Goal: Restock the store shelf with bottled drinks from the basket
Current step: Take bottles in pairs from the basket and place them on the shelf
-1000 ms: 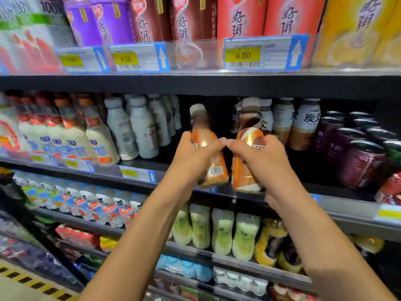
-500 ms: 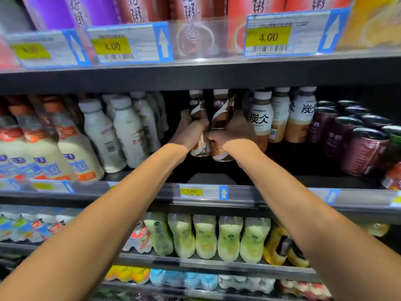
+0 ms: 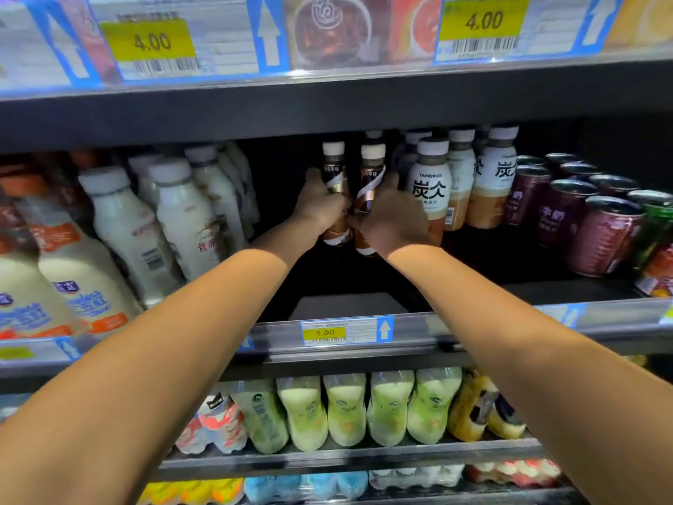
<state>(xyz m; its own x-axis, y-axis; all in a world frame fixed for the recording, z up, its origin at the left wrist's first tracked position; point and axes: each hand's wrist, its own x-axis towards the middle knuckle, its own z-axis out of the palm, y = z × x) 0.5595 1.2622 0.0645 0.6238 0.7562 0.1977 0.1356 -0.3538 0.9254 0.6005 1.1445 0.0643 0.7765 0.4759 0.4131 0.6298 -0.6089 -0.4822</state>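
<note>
Head camera, close before the shelf (image 3: 619,322)

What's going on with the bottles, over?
Left hand grips left brown bottle, right hand grips right brown bottle. Both deep in shelf. Tanbing bottle close beside.

Two brown bottles moved from the shelf front to deep inside.

A second ago the left hand (image 3: 320,209) and right hand (image 3: 391,220) held the left bottle (image 3: 334,173) and right bottle (image 3: 371,176) tilted above the front rail (image 3: 473,324). Now both bottles are upright, far beyond it, arms outstretched.
</note>
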